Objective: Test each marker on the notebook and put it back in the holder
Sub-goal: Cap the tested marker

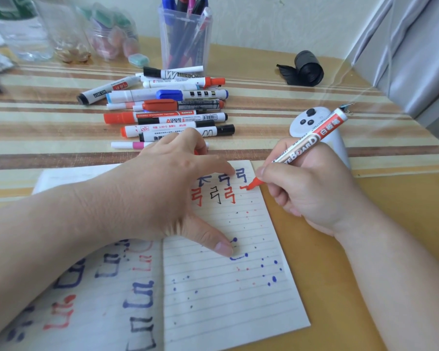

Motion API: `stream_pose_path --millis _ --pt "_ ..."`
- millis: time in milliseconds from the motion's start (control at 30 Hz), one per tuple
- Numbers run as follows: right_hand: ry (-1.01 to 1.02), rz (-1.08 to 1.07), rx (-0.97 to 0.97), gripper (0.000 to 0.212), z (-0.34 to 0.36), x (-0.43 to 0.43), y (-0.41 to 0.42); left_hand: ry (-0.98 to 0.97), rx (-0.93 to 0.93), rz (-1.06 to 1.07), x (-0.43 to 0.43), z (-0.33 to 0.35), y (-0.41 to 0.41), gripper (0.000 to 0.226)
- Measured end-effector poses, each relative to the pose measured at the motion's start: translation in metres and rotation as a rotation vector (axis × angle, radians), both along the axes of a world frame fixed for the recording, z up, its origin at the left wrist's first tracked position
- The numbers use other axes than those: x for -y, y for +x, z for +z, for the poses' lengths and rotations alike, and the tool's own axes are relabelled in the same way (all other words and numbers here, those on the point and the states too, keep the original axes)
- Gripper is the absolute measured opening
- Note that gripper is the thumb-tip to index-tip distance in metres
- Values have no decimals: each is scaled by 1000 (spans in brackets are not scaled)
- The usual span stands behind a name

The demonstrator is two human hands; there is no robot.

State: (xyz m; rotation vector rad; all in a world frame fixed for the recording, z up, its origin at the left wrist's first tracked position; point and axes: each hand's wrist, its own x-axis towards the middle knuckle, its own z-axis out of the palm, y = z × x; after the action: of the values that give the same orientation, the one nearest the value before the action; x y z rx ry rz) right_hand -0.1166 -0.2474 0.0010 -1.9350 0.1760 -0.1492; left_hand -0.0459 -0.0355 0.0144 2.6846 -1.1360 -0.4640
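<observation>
Nearest us, the open notebook lies under our left hand, fingers spread flat. Our right hand grips a red marker, tip on the page; the holder stands at the rear of the surface.

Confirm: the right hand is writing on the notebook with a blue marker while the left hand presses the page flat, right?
Wrong colour: the head view shows the right hand writing on the notebook with a red marker, while the left hand presses the page flat.
</observation>
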Motion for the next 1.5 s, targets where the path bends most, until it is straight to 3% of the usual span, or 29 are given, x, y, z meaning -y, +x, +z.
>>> stream_pose_path --millis 267,600,767,967,1500 --pt "42 76 6 18 3 -3 -2 -10 -7 15 0 0 -1 107" --pt "-143 27 25 23 -1 0 0 -2 -3 14 1 0 -2 109" --pt "11 58 25 16 0 1 -2 12 -4 15 2 1 -1 108" --pt "27 124 35 12 3 -3 -5 2 6 14 1 0 -1 108" --pt "-117 125 5 14 4 -3 -5 14 1 11 2 1 -1 111"
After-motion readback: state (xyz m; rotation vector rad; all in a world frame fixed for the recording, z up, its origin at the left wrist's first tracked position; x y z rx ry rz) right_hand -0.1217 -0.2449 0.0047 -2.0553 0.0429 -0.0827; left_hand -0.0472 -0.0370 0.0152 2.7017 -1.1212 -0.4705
